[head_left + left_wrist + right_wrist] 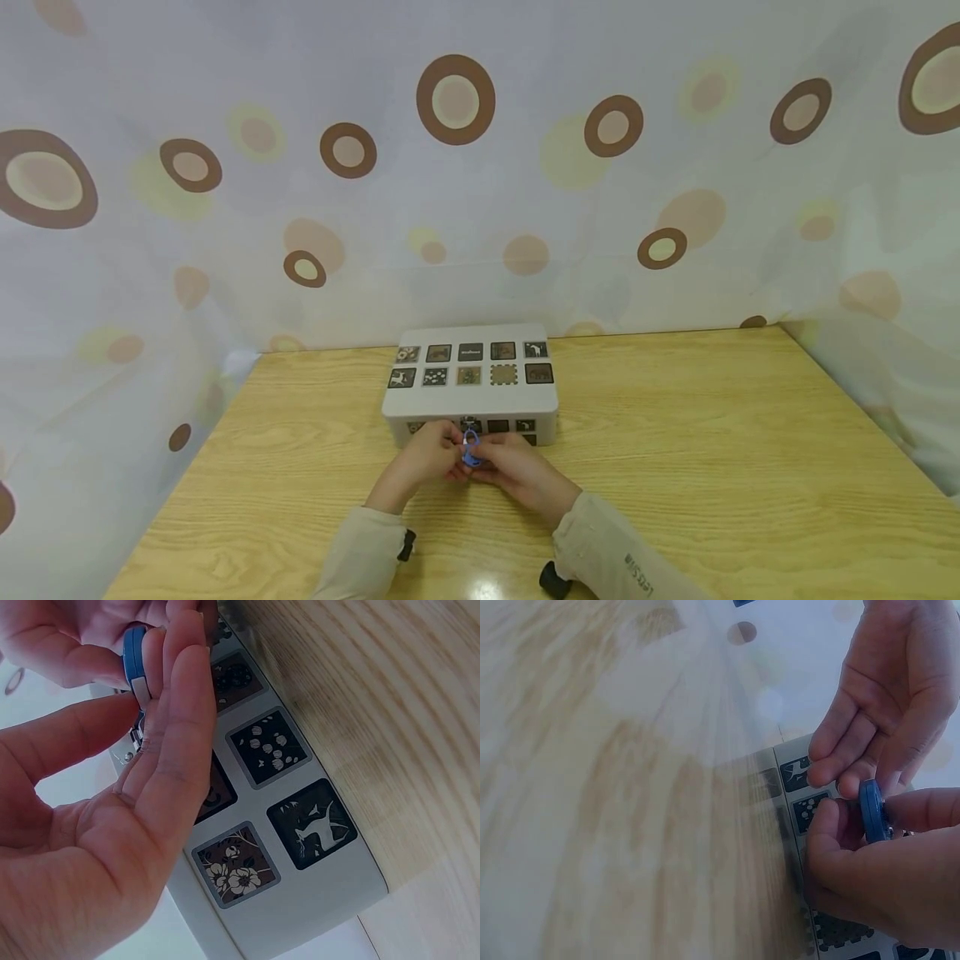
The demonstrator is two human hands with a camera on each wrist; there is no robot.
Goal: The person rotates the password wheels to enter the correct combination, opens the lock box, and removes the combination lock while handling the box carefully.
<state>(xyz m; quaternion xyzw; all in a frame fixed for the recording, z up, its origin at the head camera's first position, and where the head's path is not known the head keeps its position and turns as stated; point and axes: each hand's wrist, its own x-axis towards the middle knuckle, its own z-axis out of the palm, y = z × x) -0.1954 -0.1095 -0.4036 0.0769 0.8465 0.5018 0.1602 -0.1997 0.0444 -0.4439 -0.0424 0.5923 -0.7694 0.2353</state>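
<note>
A small blue padlock with a looped top is between the two hands, just below the metal clasp on the front of a white box. My right hand pinches the padlock's body between thumb and fingers, seen from the side in the right wrist view. With thumb and fingertips, my left hand pinches the padlock at its whitish part, its other fingers fairly straight. Whether the loop passes through the clasp cannot be made out.
The box lid is down, printed with dark square pictures of animals and flowers. It stands on a wood-grain table near the back edge. Behind hangs a pale curtain with brown circles.
</note>
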